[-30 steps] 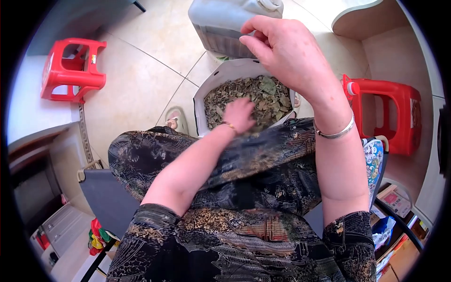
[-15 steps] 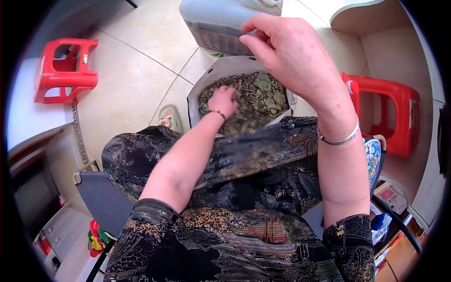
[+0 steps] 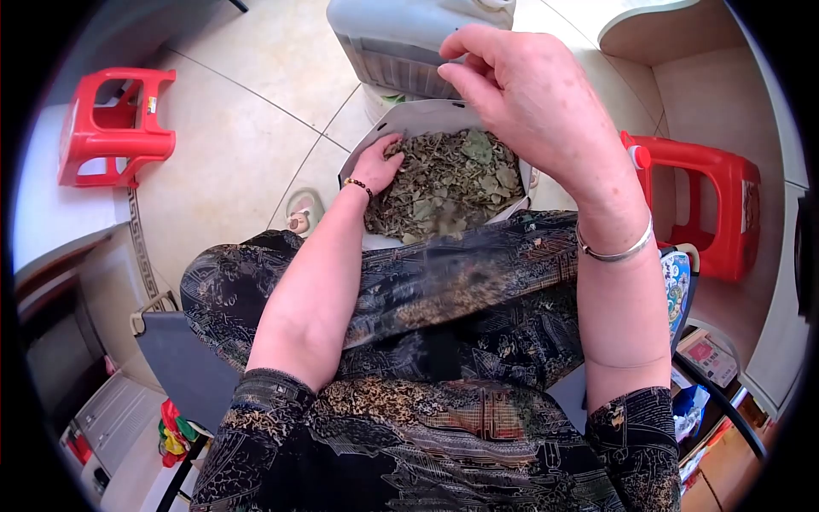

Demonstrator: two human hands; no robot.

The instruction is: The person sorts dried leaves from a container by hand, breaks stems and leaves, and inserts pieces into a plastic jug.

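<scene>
Dried, broken leaves [image 3: 444, 183] in grey-green and brown lie in a white, bag-like container [image 3: 439, 113] on the floor before my knees. My left hand [image 3: 378, 165], with a beaded bracelet, reaches into its left side. The thumb stands apart from the fingers, which touch the leaves along the inner wall; some fingertips are hidden. Raised high above the container's right side is my right hand [image 3: 529, 94], a silver bangle on its wrist. Its fingers are curled, with thumb and index tips close together; whatever they hold, if anything, does not show.
Behind the container stands a large translucent plastic jug [image 3: 401, 51] with dark contents. A red stool [image 3: 119, 128] is at left, another red stool [image 3: 708, 205] at right. A slipper [image 3: 304, 212] shows beside the container. Wooden shelving [image 3: 708, 102] borders the right.
My left hand has moved from the middle of the leaves to the container's left wall, and leaves there have shifted. My right hand stays almost where it was.
</scene>
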